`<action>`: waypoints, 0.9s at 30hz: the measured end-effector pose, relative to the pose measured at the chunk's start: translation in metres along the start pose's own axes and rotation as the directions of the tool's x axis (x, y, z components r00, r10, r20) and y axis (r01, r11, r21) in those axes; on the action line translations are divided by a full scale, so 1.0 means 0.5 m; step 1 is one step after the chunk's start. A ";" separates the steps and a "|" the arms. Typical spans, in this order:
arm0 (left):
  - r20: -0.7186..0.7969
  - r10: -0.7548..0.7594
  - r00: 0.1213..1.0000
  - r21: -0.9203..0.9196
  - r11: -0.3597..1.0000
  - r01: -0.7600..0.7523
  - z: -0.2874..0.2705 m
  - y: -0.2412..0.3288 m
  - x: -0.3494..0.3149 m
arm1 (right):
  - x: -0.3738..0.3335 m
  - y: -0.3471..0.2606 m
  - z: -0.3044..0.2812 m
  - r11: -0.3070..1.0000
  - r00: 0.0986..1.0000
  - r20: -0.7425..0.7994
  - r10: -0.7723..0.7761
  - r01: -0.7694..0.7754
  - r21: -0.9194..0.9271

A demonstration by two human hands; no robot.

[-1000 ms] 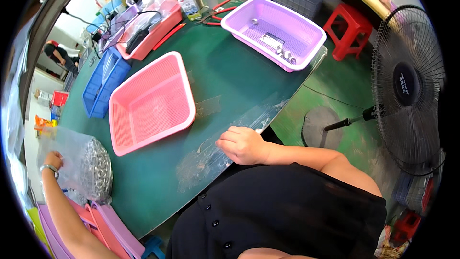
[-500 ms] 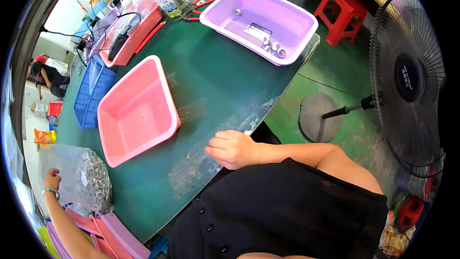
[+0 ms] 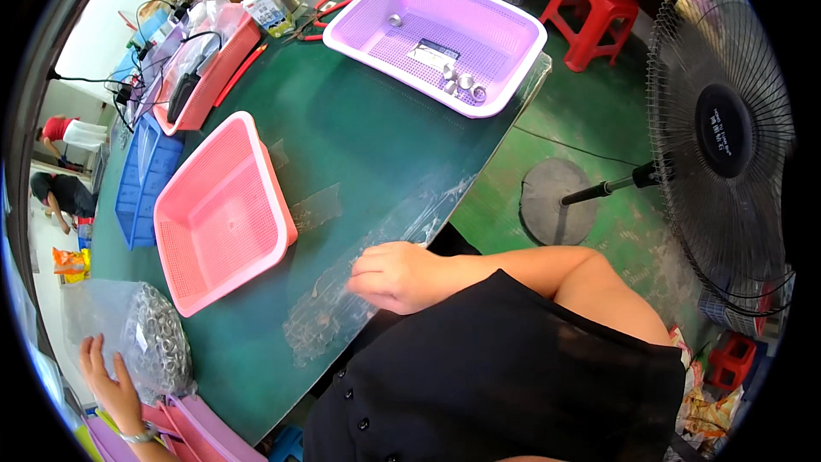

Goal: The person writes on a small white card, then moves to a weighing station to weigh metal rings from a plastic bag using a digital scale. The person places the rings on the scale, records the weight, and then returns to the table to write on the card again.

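At the lower left, my left hand point(image 3: 109, 383) has its fingers spread against the near side of a clear plastic bag point(image 3: 96, 312). Many shiny metal ring-like parts point(image 3: 159, 344) fill the bag's right side. My right hand point(image 3: 395, 277) rests at the table's near edge with its fingers curled in and nothing visible in them. A pink mesh basket point(image 3: 229, 221), with nothing inside, sits on the green table point(image 3: 342, 141) between the bag and the far side. Further off, a lilac basket point(image 3: 513, 58) holds several small metal cups point(image 3: 465, 81) and a label card point(image 3: 434, 55).
A blue bin point(image 3: 141, 197) and a cluttered pink basket point(image 3: 214, 68) line the left side, near red-handled pliers point(image 3: 321, 15). Stacked baskets point(image 3: 205, 432) stand below the bag. A red stool point(image 3: 590, 13) and a black fan point(image 3: 723, 128) are on the right. Other people point(image 3: 68, 192) work far left.
My left hand has moved down along the bag, and its fingers have spread from a loose curl. My right hand stays by the table edge. The whole view has shifted slightly.
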State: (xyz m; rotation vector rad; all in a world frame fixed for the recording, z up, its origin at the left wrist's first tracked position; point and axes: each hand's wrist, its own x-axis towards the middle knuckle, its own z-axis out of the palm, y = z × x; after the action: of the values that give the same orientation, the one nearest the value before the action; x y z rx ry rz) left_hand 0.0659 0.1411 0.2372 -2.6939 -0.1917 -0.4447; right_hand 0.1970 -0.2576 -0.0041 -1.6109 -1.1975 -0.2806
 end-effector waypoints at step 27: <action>0.210 0.161 0.964 -0.245 0.964 -0.108 0.007 0.258 -0.046 | 0.146 0.214 -0.421 0.568 0.466 0.379 0.799 -0.380 -0.730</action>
State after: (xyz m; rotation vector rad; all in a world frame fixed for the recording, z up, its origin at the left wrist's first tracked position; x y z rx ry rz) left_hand 0.0705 0.0234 0.1792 -2.9620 -0.0182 -0.1193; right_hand 0.3953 -0.3857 0.0694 -2.7376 -0.9414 0.5955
